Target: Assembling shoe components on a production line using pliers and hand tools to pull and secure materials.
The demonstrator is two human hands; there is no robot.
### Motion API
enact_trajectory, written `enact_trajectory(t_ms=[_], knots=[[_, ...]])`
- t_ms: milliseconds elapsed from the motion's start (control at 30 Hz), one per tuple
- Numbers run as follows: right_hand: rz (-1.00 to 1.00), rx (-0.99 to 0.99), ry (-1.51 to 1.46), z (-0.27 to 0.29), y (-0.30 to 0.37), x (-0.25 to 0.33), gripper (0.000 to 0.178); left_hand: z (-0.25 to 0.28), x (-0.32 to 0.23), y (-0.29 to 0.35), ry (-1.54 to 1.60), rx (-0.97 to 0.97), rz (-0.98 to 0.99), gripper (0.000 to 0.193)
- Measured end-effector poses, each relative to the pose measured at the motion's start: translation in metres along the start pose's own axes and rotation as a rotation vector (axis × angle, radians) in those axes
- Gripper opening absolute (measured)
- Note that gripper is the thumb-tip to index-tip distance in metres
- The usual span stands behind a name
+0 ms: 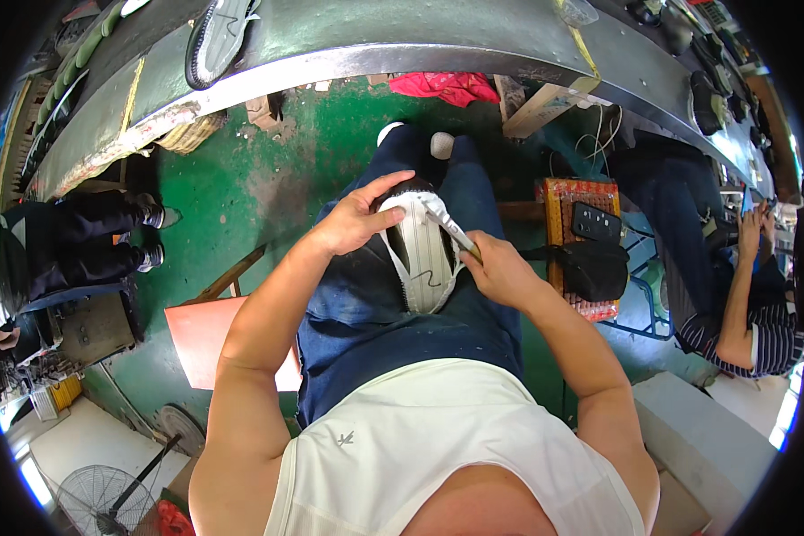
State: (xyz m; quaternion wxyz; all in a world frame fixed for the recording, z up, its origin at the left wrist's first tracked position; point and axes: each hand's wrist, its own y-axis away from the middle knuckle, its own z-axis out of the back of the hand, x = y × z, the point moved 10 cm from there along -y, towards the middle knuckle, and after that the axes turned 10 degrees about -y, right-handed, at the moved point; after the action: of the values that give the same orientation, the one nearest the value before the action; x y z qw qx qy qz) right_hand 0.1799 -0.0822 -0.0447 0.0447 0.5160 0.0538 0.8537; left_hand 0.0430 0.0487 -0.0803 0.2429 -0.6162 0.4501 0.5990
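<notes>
A light grey-white shoe [426, 255] with a black curved line on it lies lengthwise on my lap, its dark end away from me. My left hand [364, 213] grips that far end from the left, thumb on the pale part and forefinger over the dark edge. In my right hand [500, 266] is a slim silver hand tool [449, 224] with a bent end, its handle inside my closed fingers. The tool's tip rests at or just over the far part of the shoe; I cannot tell whether it touches. My palms and the shoe's underside are hidden.
A metal-edged workbench [357, 61] curves across the front, bearing another grey shoe [219, 40]. Red cloth [445, 87] lies beneath it. At right stand a woven seat [554, 214] with a black bag [591, 271] and a co-worker's arm [740, 277]. A pink-topped stool [201, 335] is left.
</notes>
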Motion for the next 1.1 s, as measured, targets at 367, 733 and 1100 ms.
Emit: enact_trajectory(t_ms=[367,733,1100], knots=[[-0.421,0.332,-0.241,0.023,0.033,0.014,0.017,-0.012,-0.01,-0.003,-0.186,-0.388,-0.043,0.043],[-0.13,-0.305,-0.128,0.053,0.025,-0.033,0.07,-0.05,0.061,-0.003,-0.115,-0.227,0.032,0.047],[-0.036,-0.42,-0.157,0.043,-0.004,-0.063,0.039,-0.08,0.054,0.006,-0.176,-0.236,0.172,0.084]])
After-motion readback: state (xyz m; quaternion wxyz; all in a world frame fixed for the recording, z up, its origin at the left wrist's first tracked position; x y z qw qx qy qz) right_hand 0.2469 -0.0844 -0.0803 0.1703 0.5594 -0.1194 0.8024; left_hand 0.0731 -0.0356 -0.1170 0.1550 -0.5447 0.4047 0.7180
